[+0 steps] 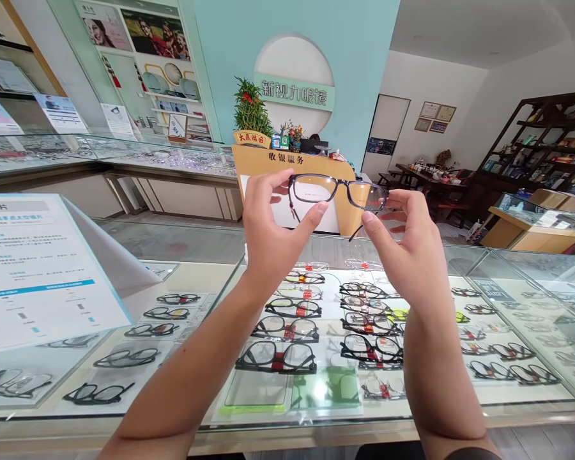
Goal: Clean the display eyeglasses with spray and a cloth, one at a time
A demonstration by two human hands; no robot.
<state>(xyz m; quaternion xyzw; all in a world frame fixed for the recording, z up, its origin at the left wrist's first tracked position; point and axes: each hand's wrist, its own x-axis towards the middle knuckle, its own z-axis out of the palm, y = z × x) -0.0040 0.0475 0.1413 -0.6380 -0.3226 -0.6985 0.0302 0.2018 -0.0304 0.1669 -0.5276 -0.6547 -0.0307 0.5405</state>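
A pair of dark-framed eyeglasses (342, 183) is held up in the air above the glass display case, its clear lenses facing me. On its left side, my left hand (280, 220) pinches the frame near the hinge, thumb below the lens. My right hand (402, 239) grips the other end the same way, with the thumb under the right lens. Both temple arms are unfolded and hang down behind the front. Beneath my forearms, rows of eyeglasses (292, 310) with red tags lie inside the glass case (211, 415).
A folded printed sign (52, 275) stands on the counter at left. Further back are a wooden cashier desk (249, 160) with a potted plant (250, 108), more glass cases (172, 156) along the left, and a dark shelf (531, 140) at right.
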